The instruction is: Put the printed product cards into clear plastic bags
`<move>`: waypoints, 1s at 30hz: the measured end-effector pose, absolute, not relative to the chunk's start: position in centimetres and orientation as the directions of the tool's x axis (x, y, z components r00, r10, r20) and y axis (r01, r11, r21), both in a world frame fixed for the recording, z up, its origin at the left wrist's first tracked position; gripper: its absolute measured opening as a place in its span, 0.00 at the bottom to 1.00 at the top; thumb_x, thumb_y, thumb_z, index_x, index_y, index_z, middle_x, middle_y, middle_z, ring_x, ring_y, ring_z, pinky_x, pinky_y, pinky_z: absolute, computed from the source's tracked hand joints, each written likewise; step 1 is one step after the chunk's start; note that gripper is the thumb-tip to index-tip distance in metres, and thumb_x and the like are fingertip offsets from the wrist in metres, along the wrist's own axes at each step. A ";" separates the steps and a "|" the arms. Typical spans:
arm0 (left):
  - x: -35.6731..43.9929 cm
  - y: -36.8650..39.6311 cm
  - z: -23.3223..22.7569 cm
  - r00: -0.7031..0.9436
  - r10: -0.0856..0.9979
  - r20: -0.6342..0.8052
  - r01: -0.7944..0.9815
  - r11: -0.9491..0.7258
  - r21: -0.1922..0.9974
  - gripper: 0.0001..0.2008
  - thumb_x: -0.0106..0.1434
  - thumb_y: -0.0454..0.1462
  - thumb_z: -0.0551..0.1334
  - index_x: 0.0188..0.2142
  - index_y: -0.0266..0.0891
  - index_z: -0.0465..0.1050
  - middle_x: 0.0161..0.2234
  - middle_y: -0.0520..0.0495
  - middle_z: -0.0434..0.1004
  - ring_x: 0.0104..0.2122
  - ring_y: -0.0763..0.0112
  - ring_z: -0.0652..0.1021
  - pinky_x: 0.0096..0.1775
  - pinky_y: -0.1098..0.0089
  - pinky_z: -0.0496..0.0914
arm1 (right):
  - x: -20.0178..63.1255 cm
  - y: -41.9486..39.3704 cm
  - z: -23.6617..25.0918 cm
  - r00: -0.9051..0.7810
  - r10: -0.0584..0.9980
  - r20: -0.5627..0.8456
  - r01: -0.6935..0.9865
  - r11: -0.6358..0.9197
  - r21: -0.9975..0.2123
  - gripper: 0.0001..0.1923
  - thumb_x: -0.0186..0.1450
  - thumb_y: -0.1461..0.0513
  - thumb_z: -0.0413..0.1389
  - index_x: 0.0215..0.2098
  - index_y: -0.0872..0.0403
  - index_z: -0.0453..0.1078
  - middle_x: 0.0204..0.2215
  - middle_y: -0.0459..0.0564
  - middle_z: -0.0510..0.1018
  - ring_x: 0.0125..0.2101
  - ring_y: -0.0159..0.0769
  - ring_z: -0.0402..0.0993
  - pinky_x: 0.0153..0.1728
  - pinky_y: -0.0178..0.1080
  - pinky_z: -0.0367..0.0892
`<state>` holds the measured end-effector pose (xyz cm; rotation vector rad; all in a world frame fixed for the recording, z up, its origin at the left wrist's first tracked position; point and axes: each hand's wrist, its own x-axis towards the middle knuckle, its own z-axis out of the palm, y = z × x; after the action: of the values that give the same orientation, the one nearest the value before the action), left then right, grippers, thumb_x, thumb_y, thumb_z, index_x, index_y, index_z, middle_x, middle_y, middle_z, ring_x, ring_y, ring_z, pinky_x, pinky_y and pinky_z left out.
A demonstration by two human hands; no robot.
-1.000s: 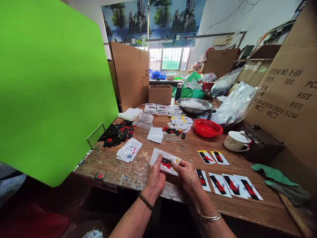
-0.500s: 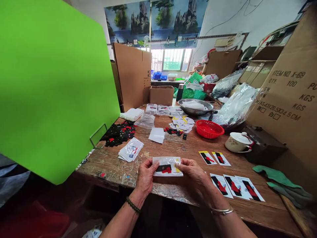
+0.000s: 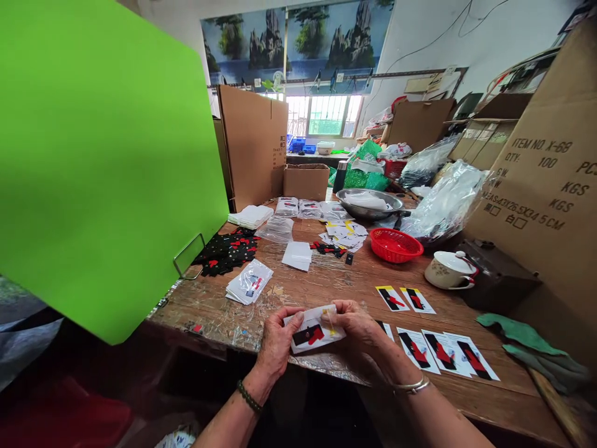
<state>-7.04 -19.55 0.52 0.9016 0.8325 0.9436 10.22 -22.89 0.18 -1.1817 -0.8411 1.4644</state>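
Clear plastic sleeve [image 3: 315, 328] with black-and-red card inside, pinched at lower centre between left hand [image 3: 276, 344] and right hand [image 3: 359, 326], fingers closed on both ends. Loose printed cards [image 3: 438, 350] at lower right still unbagged. Bagged stack [image 3: 249, 282] further back, centre left.

Your left hand [image 3: 276, 348] and right hand [image 3: 361, 326] now tilt the clear packet [image 3: 314, 328], its left end dipping lower toward you than before.
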 end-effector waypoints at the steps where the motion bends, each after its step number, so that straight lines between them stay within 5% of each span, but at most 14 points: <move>1: -7.0 -19.6 0.5 0.353 0.918 -0.182 -0.284 0.290 0.914 0.19 0.44 0.46 0.74 0.31 0.34 0.78 0.25 0.48 0.79 0.23 0.72 0.76 0.28 0.72 0.70 | 10.0 -22.7 0.2 0.040 0.970 -0.240 -0.250 -0.223 -0.942 0.22 0.38 0.54 0.73 0.20 0.57 0.69 0.16 0.45 0.74 0.16 0.29 0.65 0.19 0.32 0.58; 4: -6.9 -19.7 0.2 0.317 0.936 -0.155 -0.249 0.240 0.938 0.18 0.46 0.47 0.73 0.29 0.34 0.77 0.23 0.50 0.77 0.22 0.74 0.74 0.27 0.74 0.68 | 9.4 -22.4 0.8 0.058 0.974 -0.221 -0.177 -0.208 -0.962 0.24 0.38 0.53 0.73 0.18 0.56 0.66 0.14 0.42 0.71 0.14 0.26 0.61 0.17 0.31 0.54; 9: -7.5 -19.3 -0.1 0.259 0.957 -0.131 -0.237 0.195 0.952 0.19 0.48 0.49 0.70 0.31 0.35 0.77 0.25 0.48 0.78 0.24 0.70 0.75 0.29 0.70 0.70 | 10.2 -22.0 1.8 -0.126 0.963 -0.237 -0.154 -0.255 -0.954 0.25 0.44 0.49 0.71 0.29 0.57 0.72 0.24 0.47 0.77 0.23 0.32 0.71 0.27 0.34 0.64; 16: -8.8 -18.2 1.1 0.453 0.890 -0.057 0.168 -0.023 0.985 0.10 0.50 0.41 0.68 0.27 0.35 0.79 0.23 0.47 0.78 0.23 0.71 0.72 0.27 0.72 0.64 | 10.1 -21.0 1.3 -0.041 0.970 -0.240 -0.059 -0.242 -0.969 0.25 0.38 0.54 0.73 0.19 0.54 0.62 0.16 0.41 0.71 0.17 0.27 0.63 0.21 0.31 0.58; 23: -9.7 -17.3 0.9 0.288 0.957 -0.019 0.105 -0.012 0.994 0.09 0.50 0.42 0.67 0.25 0.37 0.76 0.23 0.49 0.76 0.24 0.70 0.72 0.27 0.72 0.64 | 9.4 -21.2 2.9 -0.137 0.967 -0.214 -0.146 -0.234 -0.961 0.26 0.52 0.43 0.65 0.32 0.56 0.72 0.25 0.45 0.75 0.22 0.29 0.65 0.24 0.32 0.62; 30: -9.7 -16.7 2.5 0.340 0.939 0.056 0.164 -0.117 0.979 0.10 0.52 0.42 0.63 0.21 0.38 0.73 0.19 0.53 0.67 0.22 0.73 0.65 0.26 0.73 0.58 | 6.4 -20.2 1.9 -0.024 0.997 -0.077 0.042 -0.076 -0.996 0.22 0.48 0.50 0.67 0.17 0.54 0.62 0.15 0.40 0.63 0.19 0.27 0.54 0.20 0.31 0.49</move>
<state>-9.75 -16.67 2.47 1.5491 1.0350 0.9209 6.40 -20.18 1.86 -1.2834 -1.2213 1.2651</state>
